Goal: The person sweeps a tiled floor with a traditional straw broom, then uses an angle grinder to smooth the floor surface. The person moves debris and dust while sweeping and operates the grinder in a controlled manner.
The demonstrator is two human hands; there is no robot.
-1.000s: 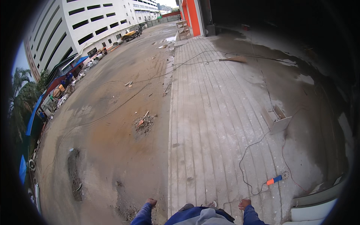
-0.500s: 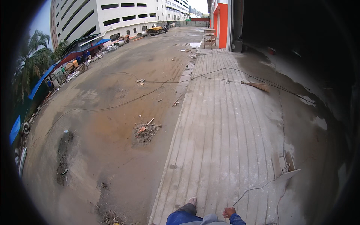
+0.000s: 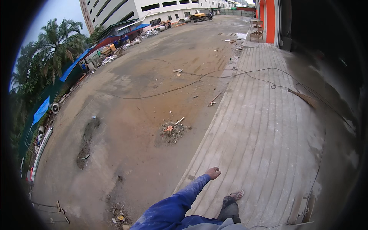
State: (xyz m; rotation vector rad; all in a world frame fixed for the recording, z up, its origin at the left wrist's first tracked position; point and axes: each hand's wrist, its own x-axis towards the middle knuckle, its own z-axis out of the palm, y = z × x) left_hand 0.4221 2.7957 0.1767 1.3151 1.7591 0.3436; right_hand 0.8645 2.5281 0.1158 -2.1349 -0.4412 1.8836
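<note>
My left hand (image 3: 213, 173) is stretched forward over the grooved concrete strip (image 3: 253, 130), at the end of a dusty blue sleeve (image 3: 180, 199). Its fingers are curled in, and nothing shows in them. My right hand is out of the picture. Below the left hand, a sandalled foot (image 3: 237, 194) rests on the concrete. At the lower right, a thin cable (image 3: 276, 227) runs along the bottom edge toward a board piece (image 3: 296, 209) standing on the strip.
A long dark cable (image 3: 161, 94) crosses the muddy yard and the strip. A broom (image 3: 304, 99) lies on the right. Rubble with a stick (image 3: 172, 130) sits left of the strip. A wooden shelf stand (image 3: 256, 30) is beside orange columns (image 3: 270, 21). Blue tarps (image 3: 41, 111) line the left.
The view has swung left, and the scene has shifted rightward. My left arm has come into view. My right hand, earlier by the thin cable at the bottom, has gone out of view.
</note>
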